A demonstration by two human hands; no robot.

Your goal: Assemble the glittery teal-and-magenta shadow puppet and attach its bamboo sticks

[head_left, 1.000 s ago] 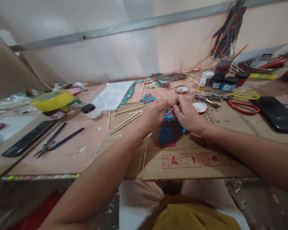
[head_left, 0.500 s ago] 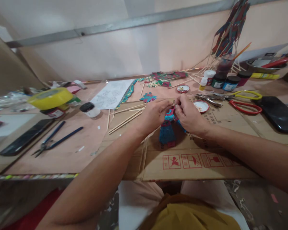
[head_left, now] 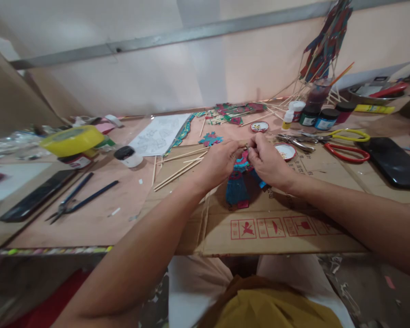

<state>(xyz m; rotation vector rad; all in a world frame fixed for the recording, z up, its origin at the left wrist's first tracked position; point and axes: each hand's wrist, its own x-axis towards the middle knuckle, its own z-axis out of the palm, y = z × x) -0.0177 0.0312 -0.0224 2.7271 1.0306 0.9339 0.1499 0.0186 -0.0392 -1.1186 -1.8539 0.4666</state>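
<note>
A painted flat puppet figure (head_left: 237, 189) in blue, teal and pink hangs below my fingers, over the cardboard sheet (head_left: 259, 243). With fingertips closed, my left hand (head_left: 219, 165) pinches its upper edge. My right hand (head_left: 270, 163) is closed against the same edge from the other side, thumb and forefinger meeting the left fingertips. Whatever small piece may sit between the fingertips is too tiny to make out, and part of the figure is hidden behind my hands. Close by are a white lid with small bits (head_left: 285, 151) and another painted piece (head_left: 211, 138).
Thin wooden sticks (head_left: 179, 174) and open pliers (head_left: 68, 207) lie to the left, near a black-capped jar (head_left: 128, 156). Rightward are metal pliers (head_left: 297, 142), scissors (head_left: 348, 152), paint jars (head_left: 326, 119) and a black phone (head_left: 392, 161). A drawing sheet (head_left: 160, 133) lies behind.
Both hands stay together at the figure's upper edge, with only slight finger movement. The view has shifted a little, and the figure's lower right part shows more.
</note>
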